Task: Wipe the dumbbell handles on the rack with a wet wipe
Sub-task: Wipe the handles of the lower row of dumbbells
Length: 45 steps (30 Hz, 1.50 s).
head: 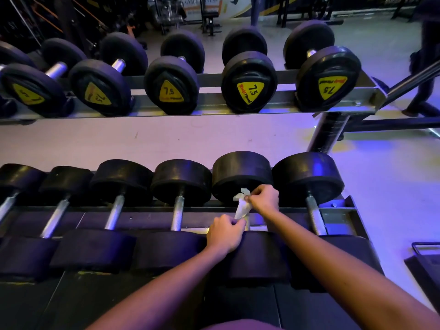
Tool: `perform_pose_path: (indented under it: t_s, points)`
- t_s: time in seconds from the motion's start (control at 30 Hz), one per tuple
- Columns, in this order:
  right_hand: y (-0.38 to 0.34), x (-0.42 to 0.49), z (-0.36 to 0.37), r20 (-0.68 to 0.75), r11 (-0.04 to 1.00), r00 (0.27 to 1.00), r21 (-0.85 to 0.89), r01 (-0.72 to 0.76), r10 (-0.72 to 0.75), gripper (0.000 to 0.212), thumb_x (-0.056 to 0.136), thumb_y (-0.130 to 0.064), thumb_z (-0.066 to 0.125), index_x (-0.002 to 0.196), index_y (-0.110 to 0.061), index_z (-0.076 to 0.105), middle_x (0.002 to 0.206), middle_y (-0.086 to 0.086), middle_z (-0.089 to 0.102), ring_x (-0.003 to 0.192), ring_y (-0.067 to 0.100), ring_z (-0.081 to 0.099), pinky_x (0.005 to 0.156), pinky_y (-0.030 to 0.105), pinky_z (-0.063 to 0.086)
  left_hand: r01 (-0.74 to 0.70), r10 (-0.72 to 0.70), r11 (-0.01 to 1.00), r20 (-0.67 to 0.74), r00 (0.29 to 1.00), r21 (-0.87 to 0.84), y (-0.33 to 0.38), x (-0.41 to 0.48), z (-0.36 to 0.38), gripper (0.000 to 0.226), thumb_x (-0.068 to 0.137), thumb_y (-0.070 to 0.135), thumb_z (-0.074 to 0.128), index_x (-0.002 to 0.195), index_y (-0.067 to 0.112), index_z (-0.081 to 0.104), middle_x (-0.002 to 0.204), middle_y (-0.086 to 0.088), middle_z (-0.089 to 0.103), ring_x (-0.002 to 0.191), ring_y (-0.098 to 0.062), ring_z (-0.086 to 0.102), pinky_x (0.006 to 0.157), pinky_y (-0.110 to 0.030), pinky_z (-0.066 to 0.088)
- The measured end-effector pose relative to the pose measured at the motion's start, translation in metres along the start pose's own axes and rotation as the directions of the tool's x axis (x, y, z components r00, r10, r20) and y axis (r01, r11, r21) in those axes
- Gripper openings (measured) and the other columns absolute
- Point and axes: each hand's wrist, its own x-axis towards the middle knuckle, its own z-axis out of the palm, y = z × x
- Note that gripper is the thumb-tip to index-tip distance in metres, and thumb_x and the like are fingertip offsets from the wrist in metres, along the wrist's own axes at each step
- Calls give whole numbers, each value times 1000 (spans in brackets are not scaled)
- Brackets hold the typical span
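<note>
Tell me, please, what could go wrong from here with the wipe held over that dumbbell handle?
1. The wet wipe, bunched thin and pinched by the left hand and the right hand, might tear or slip from either pinch if pulled hard.
2. Both hands sit in the narrow gap between the dumbbell's far head and near head, so knuckles could scrape the rubber.

Matt black rubber dumbbell heads (241, 173), shiny metal handles (177, 213), crumpled white wipe (241, 206)
</note>
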Motion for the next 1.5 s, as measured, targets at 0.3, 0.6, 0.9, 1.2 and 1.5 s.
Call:
perform_pose_path:
  t_s: [0.3,0.6,0.9,1.2,1.5]
  points:
    - [-4,2,12,42,998,999,-49,-26,28,22,69,-20,80,85,-6,74,89,10,72,89,25,67,71,25,50,8,-8,1000,9,1000,1,-4,5,4,41,82,42,53,54,14,61,59,-2,61,70,-24,62,57,-35,44]
    - [-4,5,12,-8,995,1000,-94,28,-29,11,74,-9,68,84,-5,71,90,13,71,89,27,67,75,29,54,13,-13,1000,-1,1000,4,-4,5,4,39,83,42,53,53,18,57,60,1,56,74,-25,61,57,-30,37]
    - [2,5,11,39,996,998,-82,43,-40,11,73,-11,72,83,-5,71,87,11,71,83,22,66,67,24,50,5,-5,1000,1,1000,9,-5,5,4,40,83,42,54,51,18,53,58,1,53,77,-27,62,57,-31,37]
    - [17,-6,0,423,892,901,-438,107,99,25,63,-25,80,70,-10,62,74,6,60,62,16,59,51,24,46,8,-8,999,-8,1000,42,-2,4,1,42,83,37,55,47,15,48,53,-1,43,76,-33,56,59,-32,31]
    - [27,-10,-6,454,904,891,-368,217,-29,16,65,-20,67,60,-12,55,67,5,53,61,15,48,51,26,37,-18,18,999,-5,1000,30,-1,3,1,41,83,34,54,49,13,49,52,-4,43,66,-28,49,57,-33,31]
